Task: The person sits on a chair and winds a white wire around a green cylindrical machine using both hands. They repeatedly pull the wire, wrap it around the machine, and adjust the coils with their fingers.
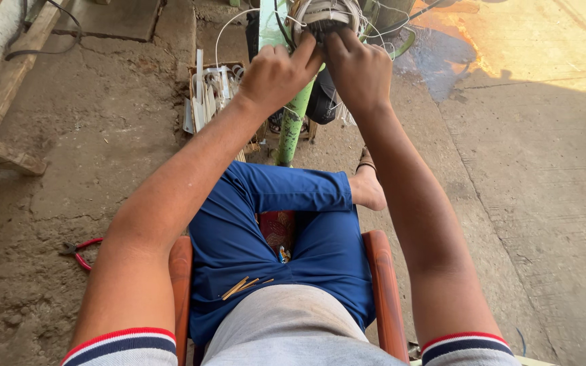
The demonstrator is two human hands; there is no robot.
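A round motor stator [325, 15] wound with white wires sits on a green stand [293, 122] at the top of the head view. My left hand [276, 71] is pinched at its lower left edge, fingertips pressed into the windings. My right hand [357, 68] grips the lower right edge beside it, fingers curled. What each fingertip holds is hidden. Several thin wooden sticks [242, 286] lie on my lap on the blue trousers.
I sit in a wooden-armed chair [382, 285]. A small crate of white strips [210, 91] stands left of the stand. Red-handled pliers [81, 251] lie on the dirt floor at left. A wooden bench [1, 102] runs along the far left. A wet patch [442, 57] darkens the concrete.
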